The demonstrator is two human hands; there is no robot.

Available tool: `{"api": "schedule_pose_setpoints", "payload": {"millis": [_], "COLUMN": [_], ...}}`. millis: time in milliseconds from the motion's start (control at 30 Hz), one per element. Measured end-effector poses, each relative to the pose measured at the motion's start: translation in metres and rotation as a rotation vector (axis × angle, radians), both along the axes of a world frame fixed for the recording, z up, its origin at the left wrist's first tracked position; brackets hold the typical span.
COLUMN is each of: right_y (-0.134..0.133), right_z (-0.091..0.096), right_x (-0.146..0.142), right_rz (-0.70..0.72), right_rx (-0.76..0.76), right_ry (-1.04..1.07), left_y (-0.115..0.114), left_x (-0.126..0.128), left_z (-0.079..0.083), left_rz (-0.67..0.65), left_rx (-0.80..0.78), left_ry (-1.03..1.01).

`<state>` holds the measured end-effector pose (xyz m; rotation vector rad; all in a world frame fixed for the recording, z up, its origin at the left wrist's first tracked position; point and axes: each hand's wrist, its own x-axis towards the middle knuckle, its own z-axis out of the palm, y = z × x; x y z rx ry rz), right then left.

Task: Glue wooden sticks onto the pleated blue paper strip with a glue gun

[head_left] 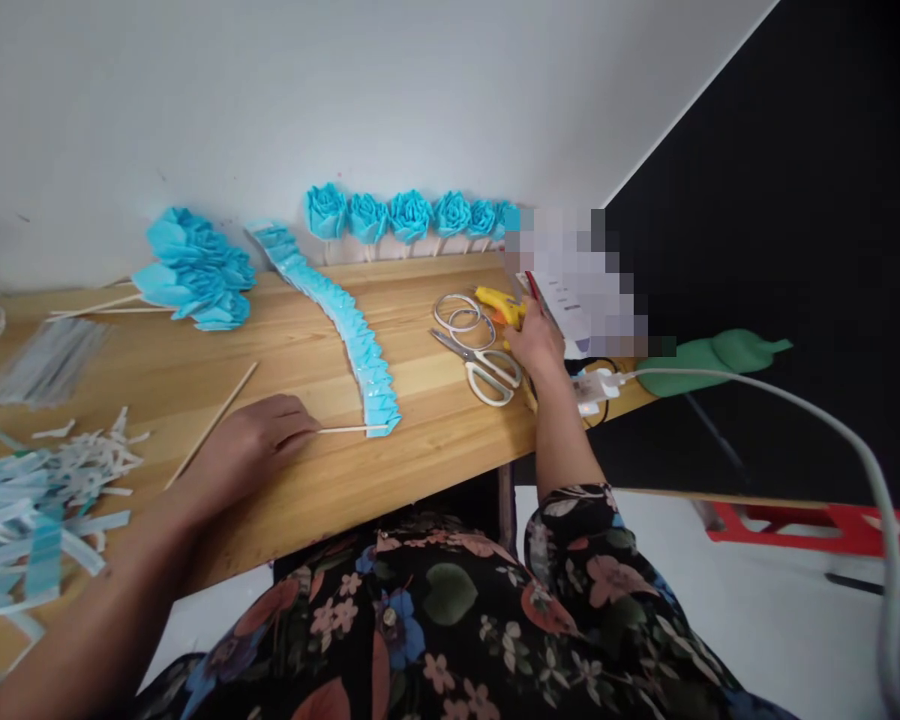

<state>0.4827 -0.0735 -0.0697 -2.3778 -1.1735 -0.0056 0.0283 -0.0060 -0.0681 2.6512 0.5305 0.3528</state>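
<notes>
Pale wood first: the tabletop [435,465] was the biggest thing in my feed and carried everything I cared about. Far left, near edge, a heap of cut scraps [19,535]. Behind it by the wall, a bunch of blue flowers [195,270] on sticks. Mid-table lay the folded blue strip [345,315], curving from near the wall toward the front edge, glints along its folds. I read it as light, floppy lengthwise and easy to crush; best hold looked like a flat pinch at the near end, off the folded tips. Right hand [538,345] was curled at the yellow glue gun [501,302], touching it as far as I could see; couldn't tell if the grip was firm. Scissors [487,368] sat just left of that hand, apart from it. Left hand [270,430] had a slim stick [343,430] pinched in its fingertips, far end lying over the strip's near end. Stick I judged light, stiff, snappable if bent; back end was the place to hold it, and that's where my fingers were.
</notes>
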Motion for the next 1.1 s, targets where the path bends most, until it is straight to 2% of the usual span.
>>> {"api": "schedule_pose_setpoints", "payload": {"millis": [100, 167, 233, 300, 333, 433, 567, 667, 767, 967, 1100], "right_y": [0.0, 0.0, -0.001, -0.003, -0.003, -0.004, 0.001, 0.01, 0.022, 0.044, 0.058], "right_z": [0.011, 0.02, 0.03, 0.039, 0.043, 0.047, 0.045, 0.044, 0.043, 0.035, 0.049], "right_x": [-0.003, -0.009, -0.02, -0.036, -0.046, -0.078, -0.106, -0.11, -0.107, -0.114, -0.115], "right_rz": [-0.06, -0.054, 0.032, 0.179, 0.254, 0.422, 0.477, 0.531, 0.565, 0.468, 0.531], "right_rx": [0.086, 0.222, 0.395, 0.506, 0.512, 0.394, 0.33, 0.269, 0.24, 0.222, 0.168], "right_ry": [0.075, 0.169, 0.326, 0.51, 0.615, 0.974, 1.251, 1.291, 1.234, 1.159, 1.142], "left_y": [0.0, 0.0, -0.001, -0.001, -0.001, -0.001, -0.002, -0.002, -0.002, -0.002, -0.002], "left_x": [0.001, 0.002, 0.002, 0.003, 0.003, 0.004, 0.005, 0.005, 0.005, 0.005, 0.005], "left_z": [0.001, 0.001, 0.003, 0.003, 0.004, 0.004, 0.005, 0.005, 0.005, 0.004, 0.005], "left_rz": [-0.014, -0.023, -0.034, -0.041, -0.042, -0.035, -0.03, -0.019, -0.016, -0.025, -0.016], "left_rx": [0.029, 0.041, 0.058, 0.076, 0.082, 0.077, 0.053, 0.054, 0.059, 0.061, 0.039], "left_ry": [-0.011, -0.022, -0.034, -0.043, -0.046, -0.046, -0.035, -0.036, -0.048, -0.066, -0.044]}}
